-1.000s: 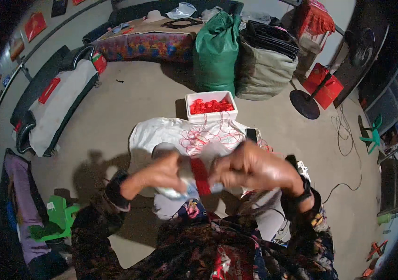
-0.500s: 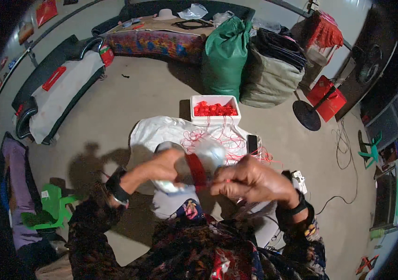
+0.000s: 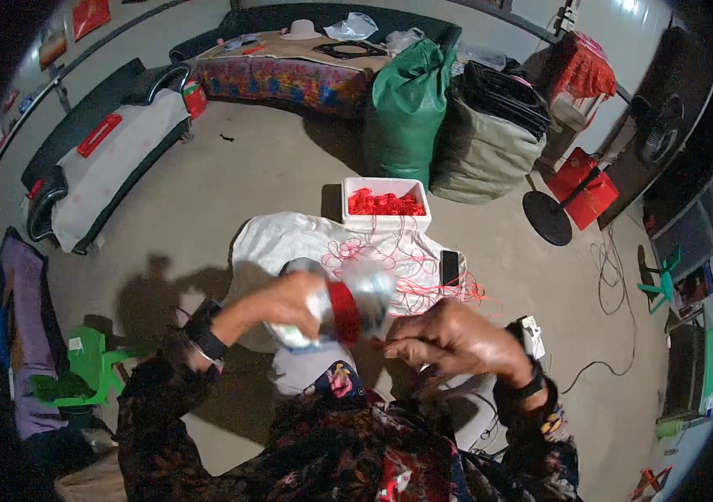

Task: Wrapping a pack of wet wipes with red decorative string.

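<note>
In front of my body, my left hand [image 3: 285, 303] is closed around a clear plastic bottle-like object [image 3: 371, 289], blurred by motion. A wide band of red cord [image 3: 343, 311] is wound about its middle. To the right of the band, my right hand [image 3: 452, 339] is closed in a pinch, with a bit of red cord at its fingertips. Beyond both hands, loose loops of thin red cord [image 3: 415, 266] spread over a white cloth [image 3: 268, 238]. They run up to a white box [image 3: 385, 222] filled with shiny red pieces [image 3: 383, 203].
A black phone [image 3: 450, 268] lies on the cloth's right side. Behind the box stand a full green sack [image 3: 406, 113] and a pale stuffed bag [image 3: 490, 155]. A fan base [image 3: 548, 218] and cables are at right; a green chair [image 3: 89, 368] is at left, with sofas along the walls.
The bottle-like object has turned a little and shifted slightly left in my left hand. My right hand stays near it, still pinching, a touch lower.
</note>
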A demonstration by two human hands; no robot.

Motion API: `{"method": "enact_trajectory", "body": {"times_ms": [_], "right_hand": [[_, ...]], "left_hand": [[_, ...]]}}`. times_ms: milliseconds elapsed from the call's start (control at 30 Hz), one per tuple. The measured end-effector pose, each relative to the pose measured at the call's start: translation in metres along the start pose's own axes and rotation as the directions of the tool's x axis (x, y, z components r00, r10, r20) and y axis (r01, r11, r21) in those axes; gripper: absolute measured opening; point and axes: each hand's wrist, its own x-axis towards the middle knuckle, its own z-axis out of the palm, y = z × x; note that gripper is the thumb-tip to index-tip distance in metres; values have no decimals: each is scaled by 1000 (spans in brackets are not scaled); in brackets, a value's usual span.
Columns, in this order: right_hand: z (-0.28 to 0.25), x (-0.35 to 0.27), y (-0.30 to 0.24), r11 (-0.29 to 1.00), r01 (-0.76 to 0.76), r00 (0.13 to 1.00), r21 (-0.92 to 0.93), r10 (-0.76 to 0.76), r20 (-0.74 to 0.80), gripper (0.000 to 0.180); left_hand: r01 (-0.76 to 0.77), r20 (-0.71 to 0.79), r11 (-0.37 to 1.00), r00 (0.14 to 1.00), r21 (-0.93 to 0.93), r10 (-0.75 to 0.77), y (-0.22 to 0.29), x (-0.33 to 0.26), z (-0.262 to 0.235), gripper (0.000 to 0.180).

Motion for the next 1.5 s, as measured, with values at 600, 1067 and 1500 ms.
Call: {"method": "enact_trajectory", "body": {"times_ms": [600, 1067, 1500], "right_hand": [[-13, 18, 4, 999, -19, 999, 31, 20, -43, 15], [14, 8, 37, 973, -126, 992, 192, 123, 28, 22], [28, 6, 103, 938, -2, 993, 346, 42, -108, 16]], "left_hand": [[-11, 109, 1000, 994, -25, 14, 12, -11, 3, 48], [41, -40, 976, 998, -214, -50, -8, -8, -23, 55], [-4, -142, 553, 968, -833, -207, 45, -1, -35, 58]]}}
